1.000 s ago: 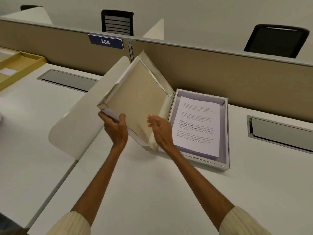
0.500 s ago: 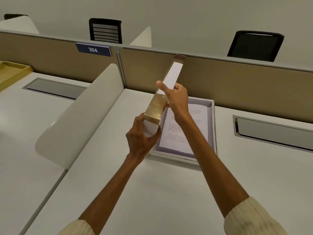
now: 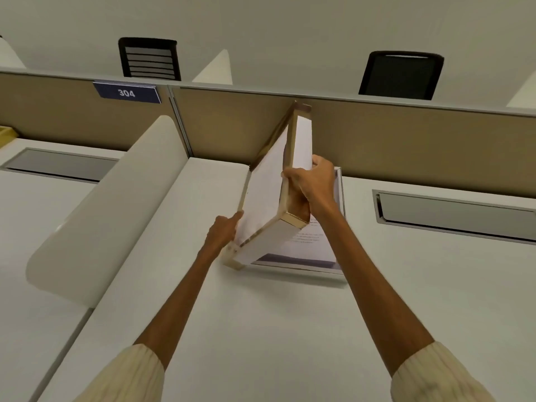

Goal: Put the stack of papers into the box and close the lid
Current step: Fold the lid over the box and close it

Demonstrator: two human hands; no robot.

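The white lid (image 3: 265, 195) with gold edges is held steeply tilted above the open box (image 3: 304, 267), its white top facing me. My left hand (image 3: 222, 232) grips the lid's lower left edge. My right hand (image 3: 311, 184) clasps its right edge higher up. The box lies flat on the white desk behind the lid. The printed stack of papers (image 3: 311, 237) lies inside it; only its near right part shows below the lid.
A cream curved divider (image 3: 110, 210) stands to the left of the box. A tan partition (image 3: 406, 152) runs along the desk's back. A grey cable slot (image 3: 455, 214) sits to the right. Two black chairs stand beyond the partition.
The lid has turned over from showing its tan inside to showing its white top, and has swung right over the box. Both hands shifted their hold along its edges.
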